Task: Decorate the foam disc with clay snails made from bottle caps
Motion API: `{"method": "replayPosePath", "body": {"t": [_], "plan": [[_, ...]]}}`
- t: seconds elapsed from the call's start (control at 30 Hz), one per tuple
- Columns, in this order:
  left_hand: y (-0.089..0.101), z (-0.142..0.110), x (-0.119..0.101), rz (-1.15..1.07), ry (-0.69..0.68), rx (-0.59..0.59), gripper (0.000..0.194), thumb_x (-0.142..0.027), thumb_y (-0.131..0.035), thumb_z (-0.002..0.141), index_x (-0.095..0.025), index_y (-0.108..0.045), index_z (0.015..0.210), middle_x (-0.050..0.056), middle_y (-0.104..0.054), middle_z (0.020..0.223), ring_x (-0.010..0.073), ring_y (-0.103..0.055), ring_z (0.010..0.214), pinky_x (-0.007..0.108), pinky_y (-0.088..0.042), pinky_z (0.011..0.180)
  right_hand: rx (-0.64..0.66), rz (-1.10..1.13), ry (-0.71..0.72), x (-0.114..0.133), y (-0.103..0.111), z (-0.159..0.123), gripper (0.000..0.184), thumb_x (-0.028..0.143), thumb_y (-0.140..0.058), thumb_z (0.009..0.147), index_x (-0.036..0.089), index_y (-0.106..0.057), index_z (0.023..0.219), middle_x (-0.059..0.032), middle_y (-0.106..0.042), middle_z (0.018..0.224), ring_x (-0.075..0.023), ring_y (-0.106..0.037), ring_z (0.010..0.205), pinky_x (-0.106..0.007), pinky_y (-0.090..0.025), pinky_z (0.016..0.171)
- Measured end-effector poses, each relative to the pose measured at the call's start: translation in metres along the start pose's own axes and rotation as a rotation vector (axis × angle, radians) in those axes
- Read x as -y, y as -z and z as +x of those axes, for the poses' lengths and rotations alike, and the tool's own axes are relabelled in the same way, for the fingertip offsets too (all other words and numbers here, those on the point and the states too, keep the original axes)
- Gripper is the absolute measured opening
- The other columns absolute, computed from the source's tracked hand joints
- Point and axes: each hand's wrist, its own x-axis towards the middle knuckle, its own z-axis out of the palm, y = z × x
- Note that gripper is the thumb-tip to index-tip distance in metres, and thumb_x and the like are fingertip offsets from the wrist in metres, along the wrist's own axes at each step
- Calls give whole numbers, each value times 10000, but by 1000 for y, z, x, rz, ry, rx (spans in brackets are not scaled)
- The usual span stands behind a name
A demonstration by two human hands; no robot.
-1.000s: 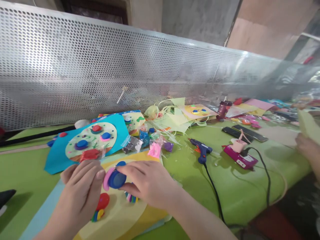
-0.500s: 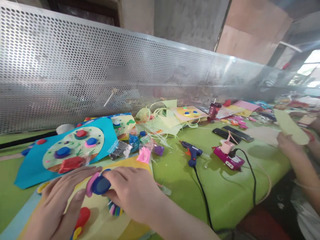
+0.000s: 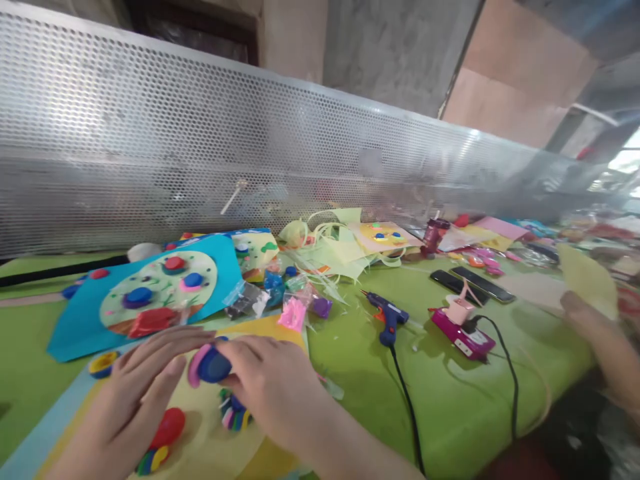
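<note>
My right hand (image 3: 287,393) pinches a round blue clay disc (image 3: 214,365), its thumb and fingers at the right edge. A pink clay rim (image 3: 194,371) curves round the disc's left side. Close to that rim, my left hand (image 3: 130,397) lies with fingers stretched out; whether its fingertips touch the pink clay I cannot tell. Below is a yellow paper sheet (image 3: 205,440). A red domed clay piece (image 3: 169,427) stands on it, with a multicoloured strip piece (image 3: 153,460) in front. Another bundle of coloured clay strips (image 3: 235,410) sits under my right hand.
Behind the sheet stands a blue card (image 3: 73,333) with clay discs, beside small clay packets (image 3: 293,315). To the right lie a glue gun (image 3: 387,319), a purple power strip (image 3: 463,337) and two phones (image 3: 483,283). Another person's hand (image 3: 575,310) holds paper at the far right.
The view has shifted slightly, so most things appear further right and a little lower. My hands keep about the same hold near the blue disc. The other person's paper has tilted.
</note>
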Motion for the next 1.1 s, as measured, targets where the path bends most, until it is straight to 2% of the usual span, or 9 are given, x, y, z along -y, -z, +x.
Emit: {"method": "replayPosePath", "body": {"t": [0.13,0.23,0.4,0.57,0.77,1.1], "plan": [[10,6,-14,-64,46,10,326,-399,-341,912,-245,-599,1039,27,-670,1078,208,-594,1046,311,-465,887,13,60,-27,1,0,1,309,252,-518,897,148,-514,1188,-58,-666,1089,-201,-630,950,-316,-545,738],[12,9,-17,-117,55,27,338,-410,-349,908,-228,-629,960,50,-677,1053,222,-595,1035,344,-454,911,22,58,3,2,2,1,315,232,-498,905,128,-520,1202,-75,-657,1120,-199,-625,973,-321,-545,755],[12,11,-20,-238,43,18,272,-406,-449,872,-238,-662,888,37,-706,968,202,-635,967,279,-514,838,-4,6,26,3,-2,1,290,257,-472,918,136,-546,1171,-85,-664,1102,-181,-634,954,-301,-542,771],[10,12,-20,-260,57,-10,267,-455,-520,818,-256,-684,752,26,-728,934,209,-661,931,285,-537,827,1,-12,20,0,-4,1,342,263,-454,926,136,-508,1238,-99,-644,1148,-169,-610,1008,-289,-519,817],[8,11,-17,-286,80,19,302,-503,-512,811,-266,-695,778,28,-722,988,233,-642,1002,381,-476,950,-1,-20,24,1,0,2,335,265,-454,926,131,-515,1227,-88,-637,1169,-169,-605,1024,-281,-509,832],[6,11,-14,-269,76,-8,349,-527,-493,815,-259,-713,860,42,-719,1019,257,-636,1023,448,-433,995,19,-49,35,4,0,2,326,275,-417,941,138,-511,1221,-96,-637,1162,-163,-610,1011,-279,-510,822]]}}
